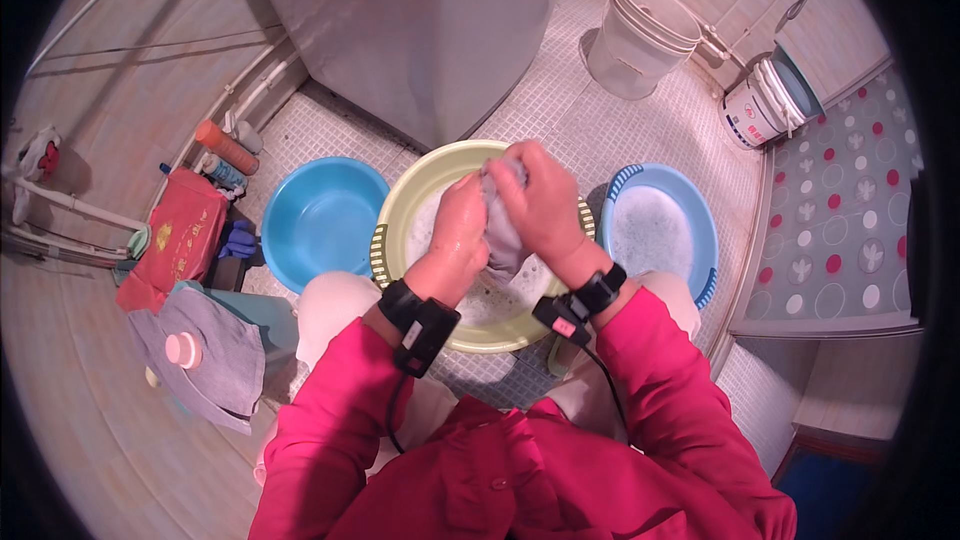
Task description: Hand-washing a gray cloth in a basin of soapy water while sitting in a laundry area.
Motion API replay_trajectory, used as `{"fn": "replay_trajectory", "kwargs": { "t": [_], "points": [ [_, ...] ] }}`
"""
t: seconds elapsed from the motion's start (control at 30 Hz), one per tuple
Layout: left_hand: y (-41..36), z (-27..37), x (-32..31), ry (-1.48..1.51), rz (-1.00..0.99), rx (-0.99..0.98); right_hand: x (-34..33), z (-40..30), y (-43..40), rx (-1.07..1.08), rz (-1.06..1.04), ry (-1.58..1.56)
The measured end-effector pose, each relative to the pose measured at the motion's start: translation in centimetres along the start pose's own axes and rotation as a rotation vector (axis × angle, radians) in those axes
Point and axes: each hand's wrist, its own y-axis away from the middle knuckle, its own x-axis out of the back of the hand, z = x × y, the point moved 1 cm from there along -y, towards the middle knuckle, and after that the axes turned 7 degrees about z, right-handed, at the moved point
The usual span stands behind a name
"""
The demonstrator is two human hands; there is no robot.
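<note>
Above a yellow-green plastic basin (420, 165) with foamy water, a bunched grey cloth (504, 229) is gripped in both my hands. My left hand (457, 232) holds its left side, the wrist turned inward. On the other side, my right hand (544, 202) has its fingers curled over the upper part of the cloth. The lower end of the cloth hangs down over the suds (480, 307). Both hands look wet. My fingers hide part of the cloth.
A blue basin (326, 225) stands left, and a light-blue basin (660, 232) with suds stands right. Behind are a grey appliance (420, 37) and a white bucket (637, 45). A grey towel with a pink cap (184, 350) drapes over a teal bin (255, 315) at left.
</note>
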Motion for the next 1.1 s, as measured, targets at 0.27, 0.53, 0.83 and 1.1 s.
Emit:
{"fn": "replay_trajectory", "kwargs": {
  "t": [0.27, 0.53, 0.83, 1.1],
  "points": [
    [0.7, -0.8, -1.4, -0.189, -0.108, 0.011, 0.6, 3.2, -0.8, -0.084, -0.028, 0.052],
    [0.5, 1.8, 0.6, -0.192, -0.059, 0.026, 0.6, -2.0, 1.1, 0.280, -0.146, -0.044],
    [0.0, 0.0, 0.5, -0.212, -0.048, 0.010, 0.5, 0.3, -0.1, 0.062, -0.074, -0.028],
    [1.1, -0.3, -1.1, -0.117, -0.086, 0.102, 0.4, 2.1, -0.1, -0.113, -0.090, 0.091]
  ]
}}
